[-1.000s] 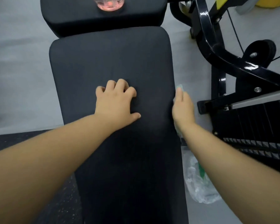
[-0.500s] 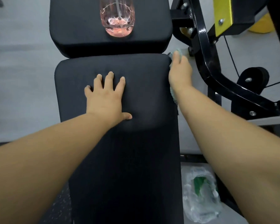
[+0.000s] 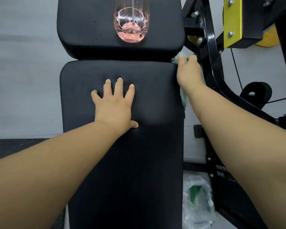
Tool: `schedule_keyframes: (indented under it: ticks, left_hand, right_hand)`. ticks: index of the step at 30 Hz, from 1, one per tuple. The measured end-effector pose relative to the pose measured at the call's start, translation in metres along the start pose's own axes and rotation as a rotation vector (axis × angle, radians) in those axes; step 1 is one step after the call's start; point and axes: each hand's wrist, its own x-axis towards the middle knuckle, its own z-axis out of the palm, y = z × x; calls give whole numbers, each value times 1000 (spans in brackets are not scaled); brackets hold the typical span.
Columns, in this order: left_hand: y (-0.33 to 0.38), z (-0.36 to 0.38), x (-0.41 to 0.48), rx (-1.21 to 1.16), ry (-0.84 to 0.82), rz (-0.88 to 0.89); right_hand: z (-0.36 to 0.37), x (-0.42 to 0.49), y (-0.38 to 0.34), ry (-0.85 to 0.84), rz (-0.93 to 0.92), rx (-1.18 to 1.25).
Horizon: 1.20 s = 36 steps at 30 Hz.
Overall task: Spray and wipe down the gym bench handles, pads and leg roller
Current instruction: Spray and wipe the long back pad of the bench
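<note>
Item 1, long pad [image 3: 122,171]: black. It runs from 6 o'clock up to the middle of the view.

Item 2, short pad [image 3: 89,30]: black, at 12 o'clock, just beyond the long pad's top edge, with a narrow seam between the 2.

Item 3, spray bottle [image 3: 131,22]: clear, with a little pink liquid in its base. It stands on the short pad at 12 o'clock, its top cut off by the view's edge.

Item 4, my left hand [image 3: 113,109]: flat on the long pad at centre, 4 fingers straight and spread, thumb out toward 3 o'clock. It presses the padding and holds nothing.

Item 5, my right hand [image 3: 188,71]: at 1 o'clock, on the long pad's upper right corner. It is curled round the cloth and presses it to the pad's side edge.

Item 6, cloth [image 3: 183,96]: pale green, bunched under my right hand. 1 end shows past the fingertips and the other hangs below my wrist.

Item 7, frame [image 3: 211,66]: glossy black steel at 2 o'clock, just beside my right hand. I cannot tell whether they touch.

Item 8, plastic bag [image 3: 198,200]: clear, with something green inside, on the floor [image 3: 23,80] at 5 o'clock, beside the long pad.
</note>
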Motion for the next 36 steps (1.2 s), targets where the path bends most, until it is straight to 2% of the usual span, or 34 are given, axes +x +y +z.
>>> schedule_keyframes:
  ticks: [5, 11, 13, 16, 20, 24, 26, 31, 36]
  left_hand:
    - [-1, 3, 0, -7, 4, 17]
    - [-1, 5, 0, -38, 9, 20]
    - [-1, 4, 0, -53, 12, 21]
    - [-1, 4, 0, -70, 15, 20]
    - [-3, 5, -1, -80, 18, 39]
    - [-4, 8, 0, -84, 51, 49]
    - [-4, 8, 0, -95, 46, 51]
    - [-7, 10, -1, -138, 49, 62]
    - [-18, 8, -3, -185, 26, 145]
  right_hand:
    - [-8, 5, 5, 44, -218, -282]
    - [15, -1, -48, 25, -488, -692]
    - [37, -11, -66, -6, -567, -757]
    - [59, -19, -78, -40, -617, -726]
    - [37, -18, -52, -31, -676, -683]
    - [21, -24, -38, 74, -529, -616]
    - [31, -25, -49, 61, -477, -698]
    - [68, -33, -84, 6, -527, -805]
    - [86, -46, -104, -88, -592, -765]
